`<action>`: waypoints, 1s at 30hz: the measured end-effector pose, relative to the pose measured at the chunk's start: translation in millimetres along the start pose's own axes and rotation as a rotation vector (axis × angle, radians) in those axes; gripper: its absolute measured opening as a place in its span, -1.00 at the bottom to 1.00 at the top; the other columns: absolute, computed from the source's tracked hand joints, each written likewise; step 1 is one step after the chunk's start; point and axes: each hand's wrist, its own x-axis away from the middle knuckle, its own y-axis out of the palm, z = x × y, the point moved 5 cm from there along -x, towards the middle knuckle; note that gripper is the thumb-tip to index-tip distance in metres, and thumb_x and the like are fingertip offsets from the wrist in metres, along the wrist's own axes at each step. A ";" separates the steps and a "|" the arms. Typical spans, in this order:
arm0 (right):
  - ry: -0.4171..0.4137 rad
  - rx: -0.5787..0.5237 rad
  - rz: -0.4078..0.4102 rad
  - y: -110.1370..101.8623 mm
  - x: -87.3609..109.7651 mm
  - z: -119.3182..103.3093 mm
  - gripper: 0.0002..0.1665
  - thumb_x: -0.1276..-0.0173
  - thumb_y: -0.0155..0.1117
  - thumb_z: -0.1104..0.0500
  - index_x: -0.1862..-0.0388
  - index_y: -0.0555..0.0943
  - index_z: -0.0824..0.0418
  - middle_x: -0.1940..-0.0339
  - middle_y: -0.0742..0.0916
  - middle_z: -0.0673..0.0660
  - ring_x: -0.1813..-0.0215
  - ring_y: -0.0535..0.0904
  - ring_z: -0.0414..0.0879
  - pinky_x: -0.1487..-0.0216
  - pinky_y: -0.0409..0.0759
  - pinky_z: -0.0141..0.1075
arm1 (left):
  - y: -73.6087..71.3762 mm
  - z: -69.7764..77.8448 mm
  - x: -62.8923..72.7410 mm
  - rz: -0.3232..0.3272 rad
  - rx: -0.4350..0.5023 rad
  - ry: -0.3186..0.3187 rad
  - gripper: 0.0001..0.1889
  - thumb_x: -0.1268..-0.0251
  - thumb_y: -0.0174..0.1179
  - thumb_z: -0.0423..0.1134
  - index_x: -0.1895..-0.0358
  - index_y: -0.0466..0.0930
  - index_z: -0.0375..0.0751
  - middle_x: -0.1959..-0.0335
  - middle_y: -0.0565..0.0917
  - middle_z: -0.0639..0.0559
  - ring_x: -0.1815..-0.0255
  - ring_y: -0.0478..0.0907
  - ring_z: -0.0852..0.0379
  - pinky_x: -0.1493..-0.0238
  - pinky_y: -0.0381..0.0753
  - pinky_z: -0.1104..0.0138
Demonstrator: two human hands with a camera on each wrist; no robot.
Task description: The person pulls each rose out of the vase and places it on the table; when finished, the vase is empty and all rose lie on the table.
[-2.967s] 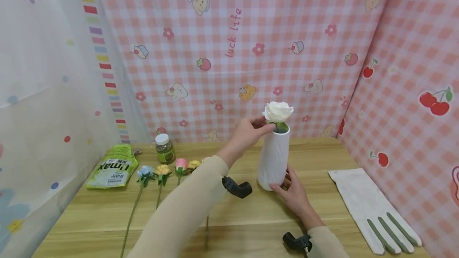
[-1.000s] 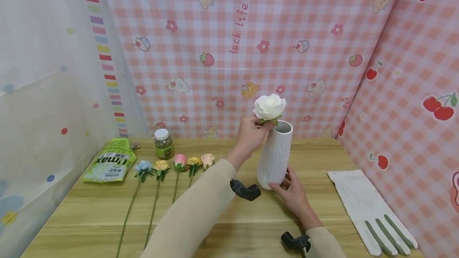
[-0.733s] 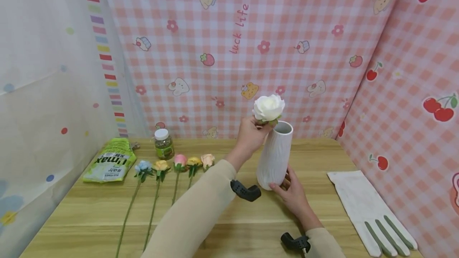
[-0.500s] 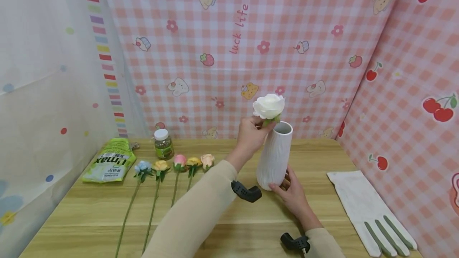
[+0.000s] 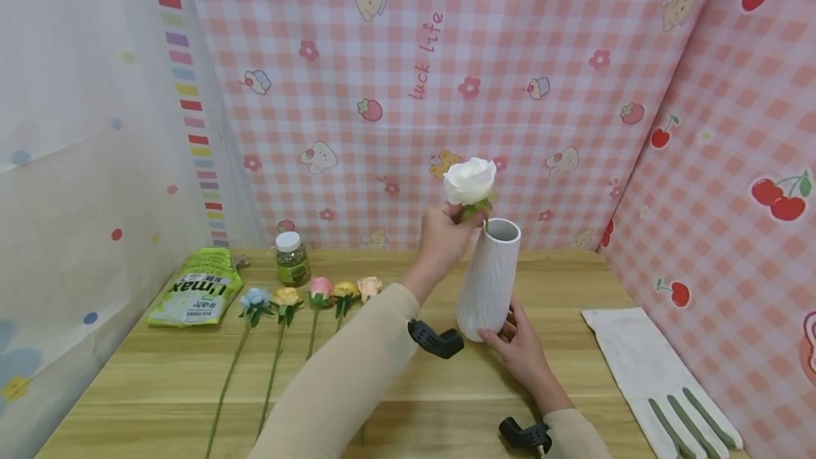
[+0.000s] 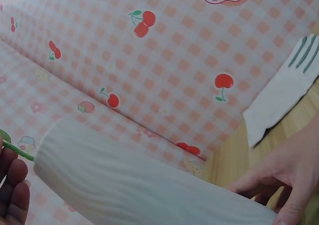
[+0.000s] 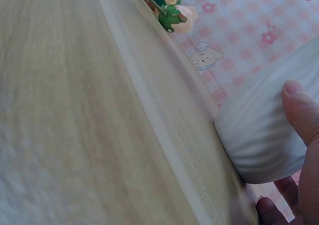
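Observation:
A white artificial rose [image 5: 470, 181] is pinched just under its bloom by my left hand [image 5: 444, 239]. Its green stem [image 6: 19, 151] runs into the mouth of a ribbed white vase [image 5: 489, 282]; the vase wall hides the lower stem. Near the base, my right hand [image 5: 524, 349] holds the vase, its thumb [image 7: 301, 113] on the near side and other fingers partly hidden behind. The vase leans slightly to the right at its top and its base is at the wooden table [image 5: 446, 416].
Artificial flowers lie on the left: a blue one [image 5: 256, 301], a yellow one [image 5: 287, 299], a pink one [image 5: 321, 290] and others. Behind are a green bag [image 5: 197, 289] and a white-capped jar [image 5: 292, 261]. White gloves [image 5: 650, 367] lie on the right.
Over three seconds the white rose has risen from the vase mouth and shifted left with my left hand; in the last half second it rose a little more. My right hand stays at the base.

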 end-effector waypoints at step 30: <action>0.007 -0.014 -0.001 0.4 1.6 -3.6 0.01 -0.19 0.45 0.12 -0.51 0.10 0.07 -0.36 0.38 0.29 -0.32 0.37 0.23 -0.21 0.43 0.05 | -38.5 37.9 -7.3 0.190 0.255 0.097 -0.81 -0.25 0.27 -0.33 0.14 0.67 -0.38 0.29 0.73 -0.19 0.39 0.70 0.06 0.29 0.70 0.21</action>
